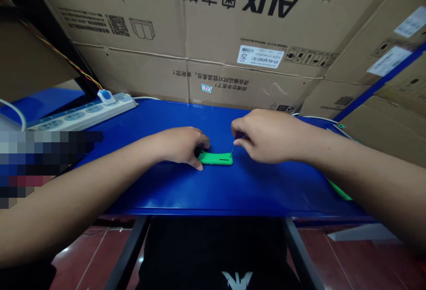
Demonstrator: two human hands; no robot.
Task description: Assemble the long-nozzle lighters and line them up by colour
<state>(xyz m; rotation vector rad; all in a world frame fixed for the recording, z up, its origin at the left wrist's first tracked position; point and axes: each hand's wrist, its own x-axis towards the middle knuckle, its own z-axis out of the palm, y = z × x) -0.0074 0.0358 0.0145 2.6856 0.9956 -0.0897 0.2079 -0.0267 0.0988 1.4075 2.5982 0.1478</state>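
Observation:
A bright green, flat, elongated plastic piece (216, 158) with a dark slot lies on the blue table (199, 190). My left hand (184, 145) grips its left end between thumb and fingers, where a dark part shows. In my right hand (262, 135) is a small screwdriver (238, 136) with a dark handle. Its thin metal shaft slants down, and the tip meets the right end of the green piece. My fingers cover most of the handle.
A white power strip (83, 112) with a plug in it stands at the back left. Large cardboard sheets (213, 55) rise behind the table. Another green object (339, 190) lies partly hidden under my right forearm. White cable (317, 118) runs along the back right.

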